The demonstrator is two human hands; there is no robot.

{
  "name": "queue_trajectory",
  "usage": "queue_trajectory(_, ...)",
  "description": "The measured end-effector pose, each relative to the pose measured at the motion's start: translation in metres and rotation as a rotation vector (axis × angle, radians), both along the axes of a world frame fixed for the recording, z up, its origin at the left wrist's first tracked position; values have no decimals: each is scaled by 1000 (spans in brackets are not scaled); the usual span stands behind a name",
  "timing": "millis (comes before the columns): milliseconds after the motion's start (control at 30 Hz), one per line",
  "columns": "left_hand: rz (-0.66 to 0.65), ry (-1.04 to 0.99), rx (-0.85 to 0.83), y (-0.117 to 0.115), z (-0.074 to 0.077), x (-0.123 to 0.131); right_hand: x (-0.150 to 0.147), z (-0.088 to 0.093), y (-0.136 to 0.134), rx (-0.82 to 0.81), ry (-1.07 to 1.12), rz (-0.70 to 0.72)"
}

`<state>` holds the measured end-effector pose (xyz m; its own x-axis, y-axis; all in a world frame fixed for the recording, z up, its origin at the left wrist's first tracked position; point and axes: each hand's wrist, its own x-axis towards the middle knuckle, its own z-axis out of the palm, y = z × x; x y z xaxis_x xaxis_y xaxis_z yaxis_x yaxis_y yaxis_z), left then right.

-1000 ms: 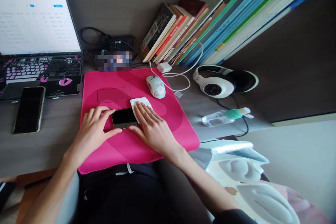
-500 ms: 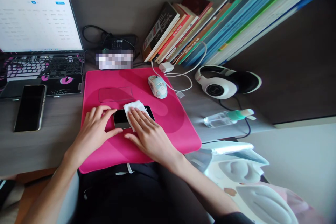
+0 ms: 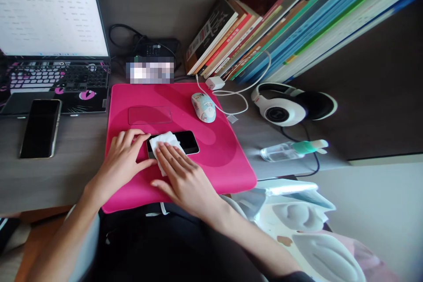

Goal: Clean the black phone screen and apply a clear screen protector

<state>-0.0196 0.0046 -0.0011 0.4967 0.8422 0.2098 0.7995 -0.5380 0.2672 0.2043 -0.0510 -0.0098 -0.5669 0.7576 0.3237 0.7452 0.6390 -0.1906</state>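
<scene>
A smartphone (image 3: 189, 142) with a dark screen and light edges lies flat on the pink desk mat (image 3: 228, 172). My left hand (image 3: 124, 154) grips its left end between thumb and fingers. Pressed over the left and middle of the screen is a folded white tissue (image 3: 165, 139), held under the flat, close fingers of my right hand (image 3: 181, 169). The right thumb points left, off the phone. A clear thin rectangular sheet (image 3: 150, 115) lies on the mat just beyond the phone.
Beyond the phone sits a patterned mouse (image 3: 203, 107). A laptop (image 3: 53, 83) and a second phone (image 3: 40, 128) are on the left. Along the right are a white charger (image 3: 214, 83) with cable, headphones (image 3: 280, 110) and a spray bottle (image 3: 284, 151). Books (image 3: 238, 39) lean at the back.
My right hand has slid the tissue to the left along the screen, baring more of the phone's right end. My left hand stays at the left end. The view has shifted slightly.
</scene>
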Motion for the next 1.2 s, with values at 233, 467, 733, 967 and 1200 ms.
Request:
queue_trajectory(233,26,-10,-35,5,-6,-4,-17,-1,35,-4,44,47)
queue_trajectory(467,22,-43,-27,3,-2,-1,-8,3,24,-14,115,104)
queue_trajectory(733,27,2,-34,6,1,-3,-18,2,39,26,141,102)
queue_trajectory(967,43,14,-43,4,4,1,-2,-5,17,72,140,133)
queue_trajectory(1200,15,-2,-48,4,9,0,30,13,16,55,72,119)
